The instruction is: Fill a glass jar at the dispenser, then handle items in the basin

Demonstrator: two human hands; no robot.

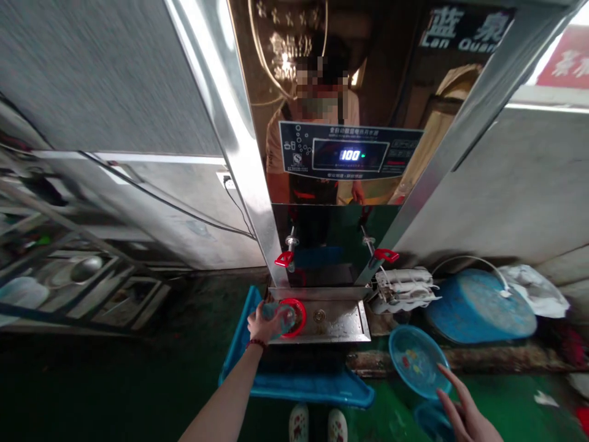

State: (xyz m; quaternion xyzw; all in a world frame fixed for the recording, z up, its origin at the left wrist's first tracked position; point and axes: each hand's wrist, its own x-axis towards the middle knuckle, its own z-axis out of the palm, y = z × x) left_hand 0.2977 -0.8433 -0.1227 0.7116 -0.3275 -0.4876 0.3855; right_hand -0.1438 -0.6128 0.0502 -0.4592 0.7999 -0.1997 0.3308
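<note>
The left grip (262, 323) is clamping a clear bottle (281, 319), its long axis tilting rightward, end pointing into a red ring (294, 318); the right grip (464, 411) is hanging apart, just beside a blue basin (418, 361).

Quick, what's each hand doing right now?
Left hand: closed, holding a clear bottle.
Right hand: open, holding nothing, beside a blue basin.
</note>
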